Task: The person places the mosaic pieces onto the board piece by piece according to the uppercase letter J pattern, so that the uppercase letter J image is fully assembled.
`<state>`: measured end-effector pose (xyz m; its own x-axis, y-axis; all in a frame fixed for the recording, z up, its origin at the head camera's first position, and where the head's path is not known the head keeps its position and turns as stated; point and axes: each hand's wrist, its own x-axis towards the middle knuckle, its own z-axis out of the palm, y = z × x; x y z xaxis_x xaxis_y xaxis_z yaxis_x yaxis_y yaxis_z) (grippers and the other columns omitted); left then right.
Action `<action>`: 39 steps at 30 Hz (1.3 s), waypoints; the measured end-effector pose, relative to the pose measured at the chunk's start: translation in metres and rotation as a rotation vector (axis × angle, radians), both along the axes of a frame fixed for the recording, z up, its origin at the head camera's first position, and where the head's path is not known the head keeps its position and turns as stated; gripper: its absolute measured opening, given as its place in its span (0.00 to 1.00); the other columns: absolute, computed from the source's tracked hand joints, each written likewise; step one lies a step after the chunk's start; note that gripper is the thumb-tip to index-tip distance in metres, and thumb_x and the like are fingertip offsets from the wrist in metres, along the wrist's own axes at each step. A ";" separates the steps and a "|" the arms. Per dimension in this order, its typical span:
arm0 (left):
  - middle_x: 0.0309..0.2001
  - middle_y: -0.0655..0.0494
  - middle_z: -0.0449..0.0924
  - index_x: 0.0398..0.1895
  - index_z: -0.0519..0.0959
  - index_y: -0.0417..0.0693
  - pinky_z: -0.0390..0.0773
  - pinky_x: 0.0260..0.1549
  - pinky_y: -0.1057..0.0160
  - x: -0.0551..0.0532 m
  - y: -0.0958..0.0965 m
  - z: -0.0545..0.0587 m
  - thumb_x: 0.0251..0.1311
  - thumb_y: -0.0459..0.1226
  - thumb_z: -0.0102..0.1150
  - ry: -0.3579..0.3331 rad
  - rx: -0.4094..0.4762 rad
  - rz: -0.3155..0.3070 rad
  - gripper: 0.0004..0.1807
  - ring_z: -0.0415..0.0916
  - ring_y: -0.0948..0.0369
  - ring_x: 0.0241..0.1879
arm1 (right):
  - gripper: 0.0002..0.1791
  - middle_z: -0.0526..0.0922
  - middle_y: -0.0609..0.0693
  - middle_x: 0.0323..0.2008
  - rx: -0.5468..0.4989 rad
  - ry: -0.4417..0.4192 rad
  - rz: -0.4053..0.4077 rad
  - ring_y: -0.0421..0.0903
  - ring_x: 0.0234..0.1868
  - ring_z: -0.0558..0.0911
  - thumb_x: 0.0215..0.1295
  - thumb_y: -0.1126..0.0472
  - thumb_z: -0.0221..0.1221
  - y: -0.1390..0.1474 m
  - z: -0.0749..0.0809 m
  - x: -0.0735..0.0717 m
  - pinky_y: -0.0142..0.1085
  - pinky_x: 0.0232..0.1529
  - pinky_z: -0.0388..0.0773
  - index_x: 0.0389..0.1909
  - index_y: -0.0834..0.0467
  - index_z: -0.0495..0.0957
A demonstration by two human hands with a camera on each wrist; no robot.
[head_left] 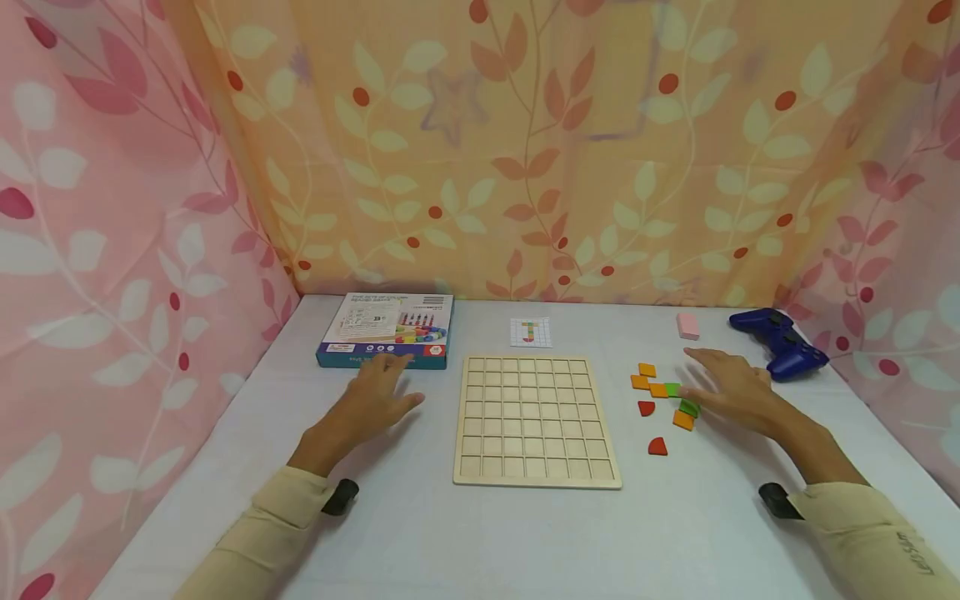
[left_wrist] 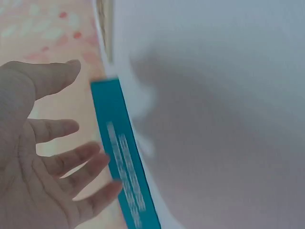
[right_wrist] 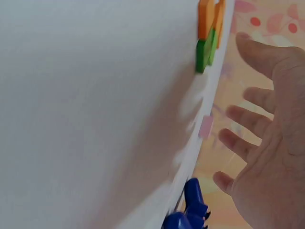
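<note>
My left hand [head_left: 372, 397] hovers over the table in front of a boxed set [head_left: 382, 329], fingers spread and nothing held. In the left wrist view the teal side of the box [left_wrist: 125, 152] shows behind the fingertips. On the right, my right hand [head_left: 731, 390] hangs with relaxed fingers beside loose flat tiles: several orange squares [head_left: 647, 370], green pieces [head_left: 672, 390] and two red quarter-rounds [head_left: 657, 447]. Its thumb overlaps the green pieces in the head view. Between the hands lies a wooden grid board [head_left: 534, 422] with bare square cells.
Behind the board lies a small pattern card [head_left: 530, 332] showing a coloured hook shape on a grid. A pink block [head_left: 687, 326] and a blue game controller [head_left: 780, 342] are at the back right. Patterned curtains [head_left: 525, 150] hang along the back and sides of the white table [head_left: 525, 542].
</note>
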<state>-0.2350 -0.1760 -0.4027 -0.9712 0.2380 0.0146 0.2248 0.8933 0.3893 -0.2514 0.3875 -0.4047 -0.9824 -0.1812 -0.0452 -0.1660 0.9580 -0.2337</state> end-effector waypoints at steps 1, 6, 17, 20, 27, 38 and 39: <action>0.75 0.33 0.63 0.81 0.63 0.41 0.66 0.68 0.30 0.001 0.004 0.001 0.72 0.51 0.65 -0.029 0.048 -0.005 0.42 0.63 0.36 0.73 | 0.48 0.60 0.76 0.75 -0.018 -0.013 0.008 0.81 0.72 0.57 0.72 0.35 0.59 -0.003 0.000 -0.002 0.83 0.59 0.53 0.80 0.62 0.59; 0.63 0.39 0.76 0.75 0.72 0.38 0.80 0.61 0.43 0.001 0.023 0.000 0.72 0.46 0.66 -0.155 0.266 -0.041 0.34 0.77 0.45 0.62 | 0.41 0.66 0.74 0.74 -0.141 -0.066 0.038 0.78 0.74 0.61 0.75 0.40 0.60 -0.020 -0.001 -0.013 0.80 0.65 0.55 0.78 0.62 0.66; 0.50 0.49 0.84 0.65 0.80 0.35 0.83 0.46 0.58 -0.004 0.056 -0.014 0.61 0.38 0.75 -0.226 0.433 -0.014 0.30 0.80 0.55 0.48 | 0.25 0.79 0.67 0.65 -0.258 -0.070 0.052 0.68 0.63 0.77 0.77 0.55 0.62 -0.033 -0.010 -0.035 0.65 0.65 0.73 0.68 0.64 0.79; 0.49 0.50 0.83 0.65 0.80 0.35 0.81 0.44 0.60 -0.004 0.060 -0.016 0.59 0.38 0.76 -0.243 0.444 -0.002 0.31 0.78 0.56 0.47 | 0.23 0.80 0.67 0.62 -0.264 -0.072 0.040 0.66 0.60 0.78 0.76 0.57 0.62 -0.034 -0.012 -0.039 0.63 0.63 0.76 0.66 0.64 0.80; 0.48 0.50 0.83 0.66 0.79 0.35 0.80 0.43 0.60 -0.004 0.064 -0.019 0.56 0.36 0.77 -0.248 0.473 0.014 0.33 0.78 0.56 0.47 | 0.19 0.83 0.65 0.57 -0.269 -0.057 0.040 0.63 0.56 0.80 0.75 0.61 0.64 -0.037 -0.011 -0.043 0.59 0.60 0.79 0.62 0.66 0.83; 0.48 0.49 0.81 0.68 0.77 0.33 0.79 0.39 0.63 -0.004 0.063 -0.015 0.55 0.31 0.76 -0.265 0.496 0.008 0.35 0.77 0.56 0.45 | 0.19 0.84 0.65 0.52 -0.240 -0.039 0.059 0.61 0.50 0.81 0.72 0.63 0.66 -0.040 -0.010 -0.049 0.57 0.56 0.82 0.59 0.69 0.83; 0.48 0.49 0.81 0.68 0.77 0.33 0.79 0.39 0.63 -0.004 0.063 -0.016 0.55 0.31 0.76 -0.267 0.497 0.005 0.35 0.76 0.56 0.44 | 0.20 0.84 0.66 0.52 -0.239 -0.041 0.054 0.61 0.50 0.81 0.73 0.63 0.66 -0.040 -0.010 -0.049 0.56 0.56 0.82 0.60 0.69 0.83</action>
